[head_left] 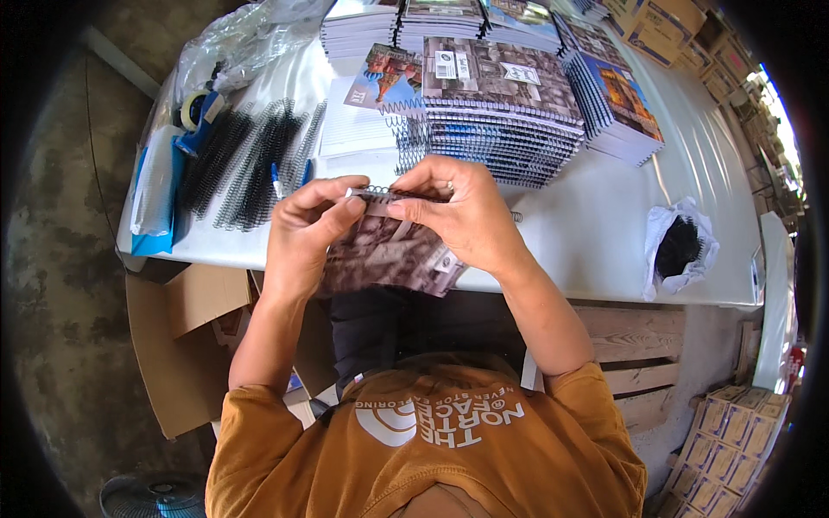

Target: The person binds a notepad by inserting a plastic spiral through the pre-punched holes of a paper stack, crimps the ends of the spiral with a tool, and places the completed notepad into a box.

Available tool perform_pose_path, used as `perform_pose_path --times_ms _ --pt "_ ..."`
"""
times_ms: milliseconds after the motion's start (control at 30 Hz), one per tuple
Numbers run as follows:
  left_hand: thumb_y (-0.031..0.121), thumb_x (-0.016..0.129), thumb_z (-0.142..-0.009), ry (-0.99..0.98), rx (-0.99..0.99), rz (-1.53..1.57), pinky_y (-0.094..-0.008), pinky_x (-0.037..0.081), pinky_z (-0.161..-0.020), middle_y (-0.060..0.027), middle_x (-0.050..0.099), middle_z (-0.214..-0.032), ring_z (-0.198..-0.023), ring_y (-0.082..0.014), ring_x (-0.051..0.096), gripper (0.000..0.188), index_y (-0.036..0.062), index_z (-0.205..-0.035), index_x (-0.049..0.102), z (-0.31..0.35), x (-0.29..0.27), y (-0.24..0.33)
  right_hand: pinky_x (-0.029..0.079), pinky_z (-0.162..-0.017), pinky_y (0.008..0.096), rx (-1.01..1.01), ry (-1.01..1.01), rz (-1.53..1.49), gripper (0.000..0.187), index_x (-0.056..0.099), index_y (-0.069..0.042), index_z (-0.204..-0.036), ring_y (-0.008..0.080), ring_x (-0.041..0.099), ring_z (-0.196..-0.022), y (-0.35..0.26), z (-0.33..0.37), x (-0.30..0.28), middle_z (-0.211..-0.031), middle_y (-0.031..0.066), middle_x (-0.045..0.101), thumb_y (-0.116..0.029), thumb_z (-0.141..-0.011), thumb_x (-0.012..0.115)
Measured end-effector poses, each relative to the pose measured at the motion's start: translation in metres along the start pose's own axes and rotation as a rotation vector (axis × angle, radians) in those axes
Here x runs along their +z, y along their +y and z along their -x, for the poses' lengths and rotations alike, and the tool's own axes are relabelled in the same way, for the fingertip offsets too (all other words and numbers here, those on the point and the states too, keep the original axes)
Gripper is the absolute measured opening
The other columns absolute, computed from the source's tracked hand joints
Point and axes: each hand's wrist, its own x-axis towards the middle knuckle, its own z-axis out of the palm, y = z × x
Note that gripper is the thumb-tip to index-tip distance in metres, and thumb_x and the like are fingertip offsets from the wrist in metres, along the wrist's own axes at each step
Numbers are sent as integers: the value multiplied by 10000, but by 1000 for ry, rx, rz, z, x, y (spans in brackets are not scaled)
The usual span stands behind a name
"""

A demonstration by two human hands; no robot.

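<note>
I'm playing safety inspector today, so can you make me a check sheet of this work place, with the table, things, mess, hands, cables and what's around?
Surface: white table, well covered toward the back.
Work things: patterned notebook in hand; loose black coils; spiral-bound stacks.
Clutter: clear plastic, blue tape dispenser, crumpled white bag with something dark inside.
Grip: left hand and right hand both pinch the notebook's coiled edge.
Cables: thin dark cord at left; its ends are unclear.
Surroundings: fan, open cardboard box, stacked cartons.
</note>
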Motion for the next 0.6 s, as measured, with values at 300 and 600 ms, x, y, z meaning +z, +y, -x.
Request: perform_pose_path --times_ms 300,600 --pt "-49 537 -662 -341 112 -139 -180 363 -570 15 491 -763 -673 -50 450 146 39 -778 550 -42 -9 -9 444 -618 366 -227 219 400 199 553 -1 -734 288 574 -713 -5 14 13 -702 104 591 46 -617 706" --pt "172 604 -876 80 591 -509 -187 379 -562 -28 583 -760 -650 -52 474 210 -33 -923 606 -60 54 25 419 -876 301 -771 781 515 339 605 16 -1038 183 566 -958 -61 -7 -95 -1013 93 630 -169 -770 697"
